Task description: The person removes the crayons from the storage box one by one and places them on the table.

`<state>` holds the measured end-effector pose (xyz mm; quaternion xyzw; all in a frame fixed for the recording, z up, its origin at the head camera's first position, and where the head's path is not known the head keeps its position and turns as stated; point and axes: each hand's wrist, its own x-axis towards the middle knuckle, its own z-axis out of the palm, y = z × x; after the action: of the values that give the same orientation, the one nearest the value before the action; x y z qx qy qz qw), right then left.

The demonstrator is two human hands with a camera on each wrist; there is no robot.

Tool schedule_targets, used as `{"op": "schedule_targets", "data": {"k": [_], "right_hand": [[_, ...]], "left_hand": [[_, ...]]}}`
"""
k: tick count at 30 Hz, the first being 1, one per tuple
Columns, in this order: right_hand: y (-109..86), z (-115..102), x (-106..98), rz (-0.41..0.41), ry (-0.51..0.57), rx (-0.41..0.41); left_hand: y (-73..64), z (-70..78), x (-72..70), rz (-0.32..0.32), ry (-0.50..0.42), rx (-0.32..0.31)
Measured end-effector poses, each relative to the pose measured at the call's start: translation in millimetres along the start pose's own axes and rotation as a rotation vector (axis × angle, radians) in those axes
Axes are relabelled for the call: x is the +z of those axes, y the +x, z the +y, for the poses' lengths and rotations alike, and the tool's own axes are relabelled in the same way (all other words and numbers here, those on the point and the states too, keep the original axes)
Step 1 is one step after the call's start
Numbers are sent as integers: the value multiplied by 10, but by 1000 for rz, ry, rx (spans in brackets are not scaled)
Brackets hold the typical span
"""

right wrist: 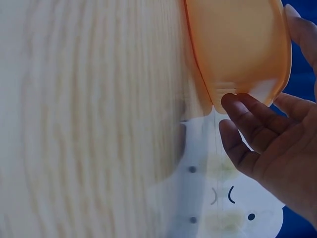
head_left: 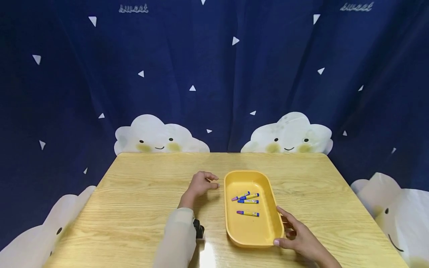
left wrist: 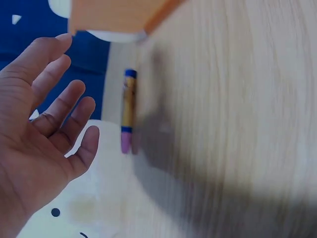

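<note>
A shallow yellow tray (head_left: 249,232) stands on the table with several crayons inside. Their wrappers are yellow and blue; the nearest crayon (head_left: 248,213) has a purple tip. My right hand (head_left: 298,236) grips the tray's near right corner, its thumb at the near end and its fingers along the right side. In the right wrist view, fingertips (right wrist: 235,104) touch the outside of the tray wall. Left of the tray my left hand (head_left: 201,184) holds nothing, its fingers loosely bent. Close to it in the left wrist view lies a pink-tipped crayon (left wrist: 128,106) on the wood.
The light wood table (head_left: 134,201) reaches back to a dark blue curtain (head_left: 214,67) printed with white clouds and triangles. A black device (head_left: 198,228) sits on my left wrist, by the light sleeve (head_left: 175,238).
</note>
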<state>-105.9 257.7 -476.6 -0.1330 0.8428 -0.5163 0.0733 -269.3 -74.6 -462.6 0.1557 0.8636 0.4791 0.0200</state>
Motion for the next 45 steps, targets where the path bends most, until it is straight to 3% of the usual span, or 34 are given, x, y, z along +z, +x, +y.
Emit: {"op": "schedule_targets", "data": {"k": [9, 15, 19, 23, 31, 39, 45], "right_hand": [[25, 25, -19, 10, -1, -68], [20, 26, -12, 0, 5, -62], [11, 30, -15, 8, 3, -68], [7, 29, -22, 10, 3, -68], [2, 20, -9, 4, 23, -34], [6, 31, 7, 2, 30, -68], [7, 24, -4, 0, 13, -41]], "left_hand": [[-87, 279, 116, -17, -84, 37], [-94, 419, 197, -34, -96, 32], [-77, 500, 257, -33, -117, 39], [-45, 602, 320, -40, -160, 8], [64, 798, 454, -117, -137, 31], [105, 796, 641, -164, -162, -63], [133, 780, 738, -153, -138, -147]]}}
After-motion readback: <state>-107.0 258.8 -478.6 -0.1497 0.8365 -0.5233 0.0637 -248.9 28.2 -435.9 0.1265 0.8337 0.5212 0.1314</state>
